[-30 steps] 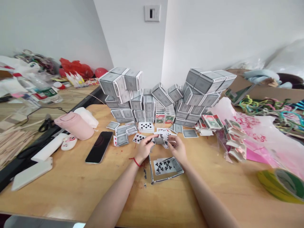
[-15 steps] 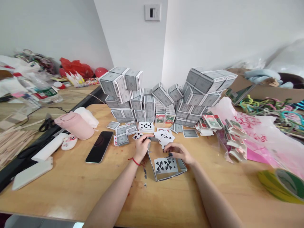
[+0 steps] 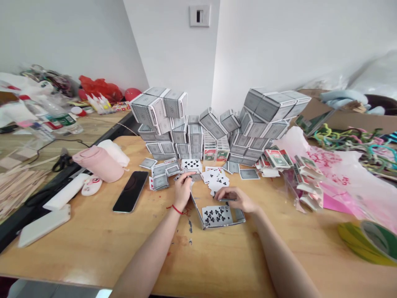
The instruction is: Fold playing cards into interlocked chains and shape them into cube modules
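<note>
In front of me on the table is a low open frame (image 3: pixel 196 209) built of grey-backed playing cards, with several club cards (image 3: pixel 216 216) face up inside it. My left hand (image 3: pixel 182 191), a red string on its wrist, pinches a grey-backed playing card (image 3: pixel 196 177) at the frame's far left corner. Above the frame's right part, my right hand (image 3: pixel 237 199) is closed with the fingers curled round a thin playing card (image 3: pixel 228 200), seen almost edge-on. Loose face-up cards (image 3: pixel 216 179) lie just beyond my right fingertips.
Behind stands a wall of grey card blocks (image 3: pixel 195 134), taller at both ends. Card boxes (image 3: pixel 276 159) lie to its right, with green tape (image 3: pixel 369 242) nearer me. A black phone (image 3: pixel 130 191), pink pouch (image 3: pixel 99 162) and white case (image 3: pixel 45 225) are at left.
My left hand has shifted slightly left and the card at its fingertips shows more. The right fingers have curled in, with a thin card edge now visible. The frame's near edge has moved slightly away.
</note>
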`<action>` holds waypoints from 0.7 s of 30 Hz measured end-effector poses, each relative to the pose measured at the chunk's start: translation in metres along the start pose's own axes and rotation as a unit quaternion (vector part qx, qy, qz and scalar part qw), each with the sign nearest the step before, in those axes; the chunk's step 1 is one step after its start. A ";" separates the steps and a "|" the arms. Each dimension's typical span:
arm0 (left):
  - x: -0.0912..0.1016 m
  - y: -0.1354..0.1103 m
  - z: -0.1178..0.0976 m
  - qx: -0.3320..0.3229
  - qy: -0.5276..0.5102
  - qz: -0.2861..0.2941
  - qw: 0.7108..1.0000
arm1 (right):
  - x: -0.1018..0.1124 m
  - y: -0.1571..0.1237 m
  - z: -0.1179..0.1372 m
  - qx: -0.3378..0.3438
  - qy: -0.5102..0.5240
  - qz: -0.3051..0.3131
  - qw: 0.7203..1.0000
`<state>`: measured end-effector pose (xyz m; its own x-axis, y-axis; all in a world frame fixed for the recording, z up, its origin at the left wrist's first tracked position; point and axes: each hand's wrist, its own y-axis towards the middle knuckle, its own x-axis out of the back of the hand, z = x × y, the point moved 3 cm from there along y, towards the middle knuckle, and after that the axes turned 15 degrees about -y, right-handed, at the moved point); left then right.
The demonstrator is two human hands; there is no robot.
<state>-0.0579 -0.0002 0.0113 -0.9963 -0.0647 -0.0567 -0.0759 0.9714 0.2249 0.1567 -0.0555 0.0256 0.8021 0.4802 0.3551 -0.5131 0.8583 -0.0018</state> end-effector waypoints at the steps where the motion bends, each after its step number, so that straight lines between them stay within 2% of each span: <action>1: -0.001 0.000 -0.002 0.003 -0.007 0.013 1.000 | 0.000 0.001 -0.002 -0.009 0.005 -0.012 1.000; 4: -0.008 -0.002 -0.006 0.006 -0.039 0.075 0.996 | 0.003 0.003 -0.008 -0.037 0.031 -0.041 0.998; 7: -0.014 -0.005 -0.008 0.014 -0.055 0.143 0.988 | 0.006 0.003 -0.011 -0.038 0.063 -0.069 0.995; 14: -0.017 -0.009 -0.008 0.010 -0.017 0.182 0.983 | 0.011 0.004 -0.014 -0.032 0.152 -0.156 0.976; 17: -0.020 -0.011 -0.011 0.027 -0.058 0.224 0.973 | 0.007 0.006 -0.017 -0.051 0.202 -0.137 0.968; 21: -0.029 -0.018 -0.015 0.070 -0.128 0.304 0.942 | -0.001 0.009 -0.020 -0.083 0.246 -0.072 0.963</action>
<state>-0.0279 -0.0188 0.0232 -0.8105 0.5522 -0.1956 0.5285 0.8333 0.1623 0.1579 -0.0448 0.0064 0.9297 0.3468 -0.1238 -0.3631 0.9195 -0.1505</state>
